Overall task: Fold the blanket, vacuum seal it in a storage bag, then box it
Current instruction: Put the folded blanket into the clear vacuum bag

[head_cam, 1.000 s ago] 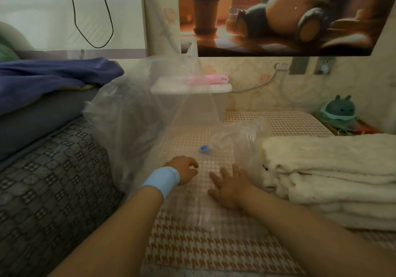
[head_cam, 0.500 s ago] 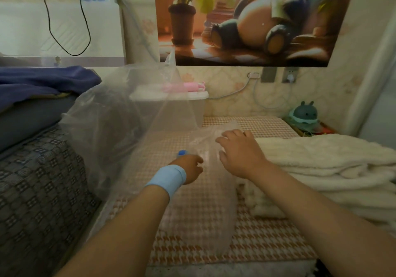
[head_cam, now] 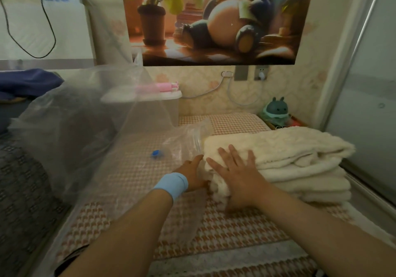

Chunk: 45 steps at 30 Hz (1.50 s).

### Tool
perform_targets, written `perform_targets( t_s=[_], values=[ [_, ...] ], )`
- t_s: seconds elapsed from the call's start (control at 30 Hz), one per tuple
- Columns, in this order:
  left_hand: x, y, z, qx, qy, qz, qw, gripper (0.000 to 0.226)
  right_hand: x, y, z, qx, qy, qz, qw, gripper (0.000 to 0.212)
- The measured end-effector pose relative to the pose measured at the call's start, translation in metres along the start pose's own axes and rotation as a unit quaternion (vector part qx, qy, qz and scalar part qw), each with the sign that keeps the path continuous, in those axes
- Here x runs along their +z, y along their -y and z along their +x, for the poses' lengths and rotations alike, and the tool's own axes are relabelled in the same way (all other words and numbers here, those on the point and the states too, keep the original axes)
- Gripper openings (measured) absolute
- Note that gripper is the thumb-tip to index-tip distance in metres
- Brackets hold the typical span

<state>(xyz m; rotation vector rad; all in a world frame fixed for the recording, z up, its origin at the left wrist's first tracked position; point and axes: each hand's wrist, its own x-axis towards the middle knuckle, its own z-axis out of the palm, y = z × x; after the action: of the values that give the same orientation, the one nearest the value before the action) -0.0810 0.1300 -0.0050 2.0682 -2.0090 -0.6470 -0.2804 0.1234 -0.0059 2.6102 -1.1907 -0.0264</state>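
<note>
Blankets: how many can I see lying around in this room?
2. A folded cream blanket lies at right on the checked mat, the right hand flat on it. A dark blue blanket is bunched far left, partly hidden behind the clear bag.

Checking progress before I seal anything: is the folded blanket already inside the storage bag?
No, the folded blanket lies outside the storage bag, with the right hand flat on top of it.
</note>
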Motion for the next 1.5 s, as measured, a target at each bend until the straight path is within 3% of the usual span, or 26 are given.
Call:
perform_targets(
  t_s=[0.1,0.2,0.43,0.5,0.63,0.7,0.8,0.9,1.03,1.13,1.27,1.4,1.5],
  values=[
    [-0.003,-0.001,0.003,0.008,-0.020,0.022,1.000,0.072,0.006,-0.003,0.005,-0.005,0.009,-0.013,1.000,0.138],
    [0.001,-0.004,0.002,0.013,-0.041,0.004,0.999,0.054,0.004,-0.014,0.013,-0.009,-0.028,-0.003,1.000,0.118],
    [0.015,-0.010,0.013,-0.020,-0.027,0.031,0.999,0.070,0.004,-0.044,0.029,0.099,-0.185,0.021,0.978,0.100],
    [0.015,-0.010,0.015,-0.036,-0.039,0.028,0.998,0.069,0.010,-0.044,0.030,0.096,-0.161,0.033,0.982,0.097],
    [0.005,0.001,0.019,-0.054,-0.106,-0.046,0.992,0.056,0.022,-0.032,0.028,0.068,-0.038,-0.002,0.997,0.124],
    [-0.002,0.009,0.021,-0.061,-0.128,-0.088,0.986,0.050,0.026,-0.030,0.029,0.085,-0.038,-0.023,0.995,0.121],
    [-0.009,0.013,0.024,-0.066,-0.160,-0.119,0.978,0.046,0.014,-0.041,0.028,0.114,-0.122,0.014,0.986,0.107],
    [-0.012,0.010,0.021,-0.055,-0.158,-0.102,0.981,0.043,-0.009,-0.059,0.027,0.184,-0.214,0.096,0.954,0.097],
    [-0.006,0.001,0.020,-0.030,-0.042,-0.051,0.997,0.056,-0.038,-0.077,0.023,0.266,-0.338,0.164,0.888,0.078],
    [-0.003,-0.011,0.020,-0.014,0.026,-0.087,0.996,0.063,-0.054,-0.074,0.013,0.260,-0.395,0.169,0.865,0.072],
    [-0.012,-0.032,0.018,-0.028,0.016,-0.310,0.950,0.059,-0.061,-0.050,0.005,0.224,-0.394,0.172,0.875,0.075],
    [-0.028,-0.040,0.015,-0.084,-0.121,-0.473,0.869,0.055,-0.051,-0.033,0.001,0.193,-0.365,0.143,0.899,0.076],
    [-0.039,-0.030,0.013,-0.107,-0.159,-0.523,0.831,0.056,-0.048,-0.031,0.000,0.189,-0.363,0.140,0.902,0.080]
  ],
)
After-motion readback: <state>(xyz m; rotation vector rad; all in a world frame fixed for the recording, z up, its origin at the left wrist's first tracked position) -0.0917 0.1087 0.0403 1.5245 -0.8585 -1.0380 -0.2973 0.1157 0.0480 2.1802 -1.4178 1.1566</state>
